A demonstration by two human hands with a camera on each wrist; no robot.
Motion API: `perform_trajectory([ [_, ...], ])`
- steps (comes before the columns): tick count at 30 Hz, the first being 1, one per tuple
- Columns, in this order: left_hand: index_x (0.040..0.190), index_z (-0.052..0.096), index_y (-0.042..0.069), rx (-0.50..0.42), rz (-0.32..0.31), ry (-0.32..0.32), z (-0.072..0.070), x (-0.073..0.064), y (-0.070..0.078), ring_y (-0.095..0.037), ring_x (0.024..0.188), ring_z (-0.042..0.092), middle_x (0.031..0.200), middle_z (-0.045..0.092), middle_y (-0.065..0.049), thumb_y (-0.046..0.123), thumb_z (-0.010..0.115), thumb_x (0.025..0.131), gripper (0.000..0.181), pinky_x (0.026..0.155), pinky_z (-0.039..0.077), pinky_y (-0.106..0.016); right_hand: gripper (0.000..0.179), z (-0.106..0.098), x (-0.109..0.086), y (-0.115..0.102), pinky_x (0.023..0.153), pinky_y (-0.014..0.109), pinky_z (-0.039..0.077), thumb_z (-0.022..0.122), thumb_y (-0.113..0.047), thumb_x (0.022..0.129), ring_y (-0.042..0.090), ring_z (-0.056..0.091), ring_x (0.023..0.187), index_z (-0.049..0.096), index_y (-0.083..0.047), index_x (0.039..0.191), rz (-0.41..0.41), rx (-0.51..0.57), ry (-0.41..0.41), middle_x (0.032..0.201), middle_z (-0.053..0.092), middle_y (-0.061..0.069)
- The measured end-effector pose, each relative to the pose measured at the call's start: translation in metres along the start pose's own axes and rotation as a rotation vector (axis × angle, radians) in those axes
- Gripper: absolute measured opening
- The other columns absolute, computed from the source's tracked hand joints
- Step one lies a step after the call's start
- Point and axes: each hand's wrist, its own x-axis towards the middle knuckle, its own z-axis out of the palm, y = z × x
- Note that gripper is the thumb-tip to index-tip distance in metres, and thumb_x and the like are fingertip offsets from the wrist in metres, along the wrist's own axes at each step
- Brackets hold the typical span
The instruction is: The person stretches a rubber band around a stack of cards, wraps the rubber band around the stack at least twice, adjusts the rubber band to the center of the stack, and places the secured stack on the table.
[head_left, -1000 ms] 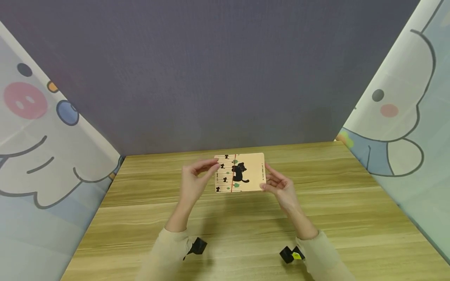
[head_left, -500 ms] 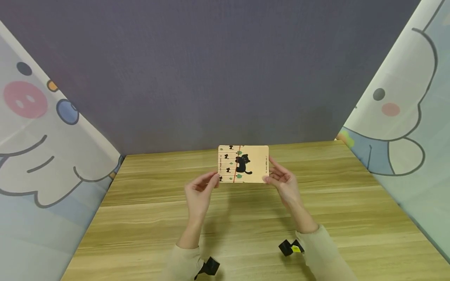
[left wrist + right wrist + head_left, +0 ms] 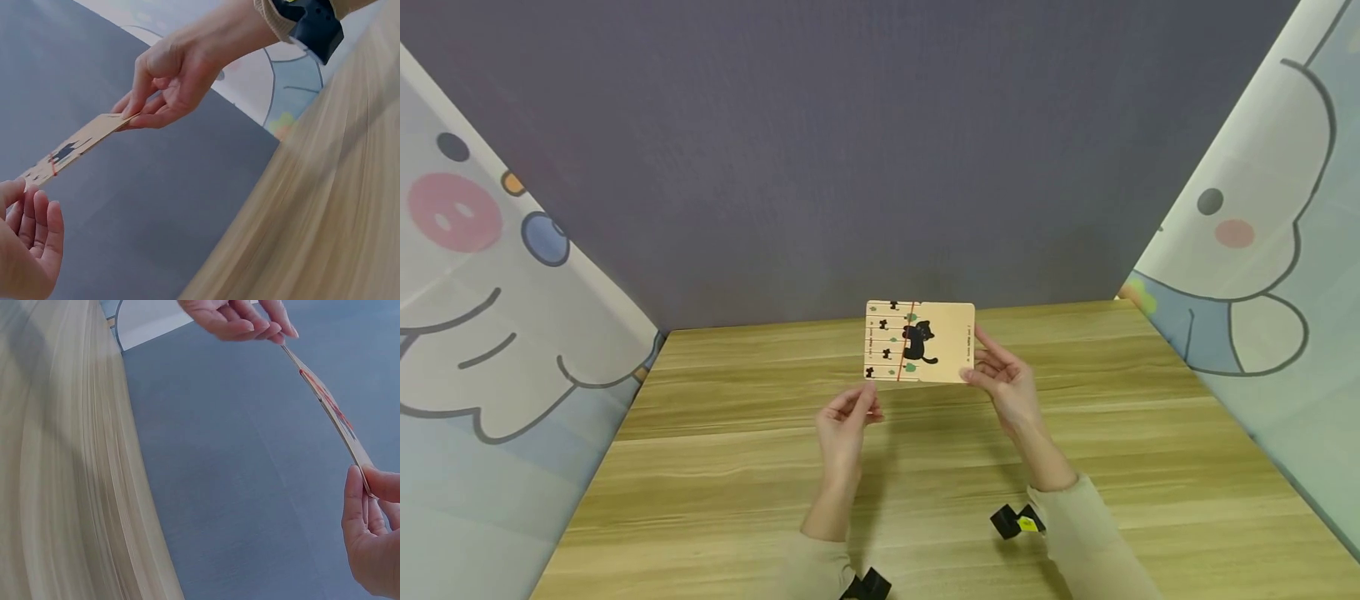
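Head view: cream rectangular card (image 3: 952, 343), printed with black cats (image 3: 917, 340) and crossed by a thin red band (image 3: 902, 364), just below mid-frame; your bare right hand (image 3: 1011, 396) pinches its lower right corner, your bare left hand (image 3: 844, 423) its lower left. Left wrist view: card slants at left, between your hands. Right wrist view: card nearly edge-on at right, gripped at both ends.

We see a booklet (image 3: 951, 342) of smooth, matt paper or card. The tabletop (image 3: 715, 450) shows wood grain with a soft sheen. The grey panel (image 3: 880, 150) looks to us like matt, finely woven cloth. The right sleeve (image 3: 1093, 533) is soft cloth, and the wrist block (image 3: 1004, 522) seems black plastic.
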Motion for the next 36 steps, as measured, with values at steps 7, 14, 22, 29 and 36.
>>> perform_trajectory([
  [7,0.094,0.065,0.000,-0.053,-0.121,0.005,0.015,-0.006,-0.001,-0.036,0.066,0.060,0.088,0.057,-0.034,0.024,0.071,0.076,0.031,0.059,0.054,-0.044,0.065,0.000,0.001,0.002,0.066,0.021,0.052,0.066,0.013,0.070,0.012,0.057,0.071,0.040,-0.001,0.129,0.002,0.020,-0.021,0.089,0.063,0.003],
  [14,0.091,0.065,-0.002,-0.080,-0.146,0.020,0.026,-0.005,-0.006,-0.027,0.060,0.060,0.083,0.058,-0.031,0.024,0.071,0.075,0.031,0.055,0.053,-0.044,0.065,0.001,0.002,0.004,0.065,0.022,0.053,0.066,0.013,0.070,0.014,0.058,0.070,0.041,-0.001,0.129,0.005,0.019,-0.035,0.091,0.064,0.006],
  [22,0.089,0.067,-0.002,-0.066,-0.129,-0.024,0.030,-0.008,-0.008,-0.031,0.063,0.062,0.080,0.062,-0.025,0.023,0.071,0.076,0.029,0.058,0.053,-0.045,0.062,0.005,0.003,0.006,0.062,0.022,0.053,0.060,0.019,0.072,0.013,0.058,0.067,0.040,0.002,0.129,0.006,-0.030,-0.051,0.089,0.064,0.005],
  [29,0.087,0.067,-0.002,-0.041,-0.123,-0.075,0.038,-0.015,-0.008,-0.034,0.064,0.062,0.078,0.064,-0.022,0.023,0.071,0.076,0.028,0.060,0.053,-0.046,0.062,0.010,0.001,0.011,0.060,0.024,0.053,0.061,0.017,0.071,0.012,0.058,0.066,0.042,0.002,0.128,-0.028,-0.068,-0.091,0.090,0.064,0.007],
  [36,0.090,0.065,-0.007,-0.031,-0.081,-0.053,0.035,-0.016,0.009,-0.027,0.060,0.063,0.079,0.065,-0.019,0.021,0.066,0.081,0.029,0.054,0.054,-0.041,0.061,0.006,0.002,0.010,0.060,0.023,0.053,0.060,0.017,0.071,0.012,0.058,0.066,0.044,-0.001,0.128,-0.015,-0.042,-0.071,0.091,0.064,0.006],
])
